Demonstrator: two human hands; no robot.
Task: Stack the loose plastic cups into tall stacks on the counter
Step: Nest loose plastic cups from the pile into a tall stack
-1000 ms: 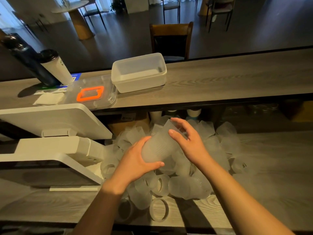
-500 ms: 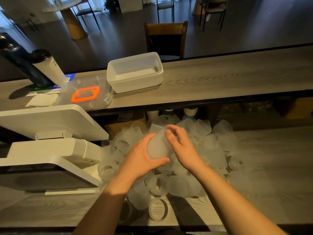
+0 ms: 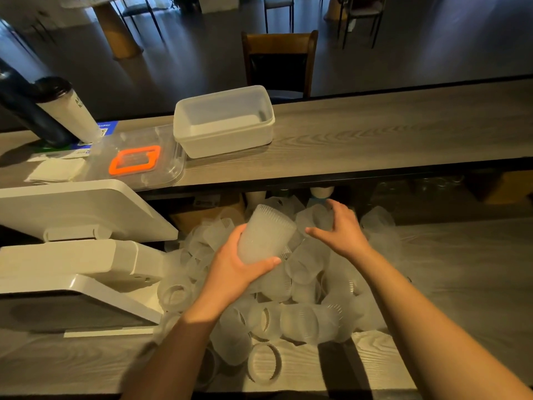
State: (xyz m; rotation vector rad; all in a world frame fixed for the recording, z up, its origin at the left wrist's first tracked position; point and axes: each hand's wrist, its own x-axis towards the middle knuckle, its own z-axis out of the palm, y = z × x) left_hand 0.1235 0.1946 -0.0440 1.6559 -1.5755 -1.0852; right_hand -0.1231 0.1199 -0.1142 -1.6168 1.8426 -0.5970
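Note:
A heap of loose frosted plastic cups (image 3: 300, 319) lies on the lower wooden counter (image 3: 461, 272). My left hand (image 3: 230, 272) grips a short stack of nested cups (image 3: 264, 235), tilted with its base pointing up and away. My right hand (image 3: 341, 229) is over the back of the heap, its fingers curled round another loose cup (image 3: 315, 219) that still lies among the others.
A white point-of-sale terminal (image 3: 78, 243) stands at the left of the counter. On the upper shelf (image 3: 389, 137) sit a white plastic tub (image 3: 225, 122), a clear lid with an orange seal (image 3: 135, 160), a white tumbler (image 3: 69, 111) and a dark bottle (image 3: 26, 111). A chair (image 3: 278, 62) stands behind.
My right hand has left the stack and moved right and back to a cup in the heap. My left hand keeps hold of the stack.

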